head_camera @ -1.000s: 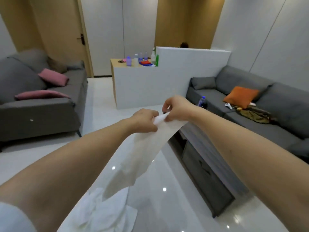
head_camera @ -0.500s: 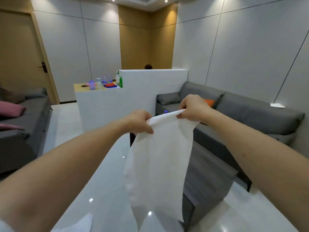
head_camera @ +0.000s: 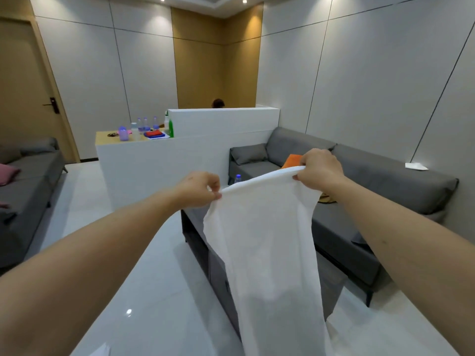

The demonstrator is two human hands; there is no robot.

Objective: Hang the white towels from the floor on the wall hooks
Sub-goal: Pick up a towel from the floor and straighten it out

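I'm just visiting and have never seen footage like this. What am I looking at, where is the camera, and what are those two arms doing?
There is no machine here: these are a person's bare arms. The one picture comes from a wide-angle camera worn on the person's head, looking forward and down, so the room bends at the edges. The left hand and right hand each pinch the top edge of a white towel, which hangs spread between them. Behind it are a grey sofa with an orange cushion, and a white counter carrying bottles. At the bottom left, a white scrap lies on the glossy floor, perhaps another towel. No wall hooks are in view.
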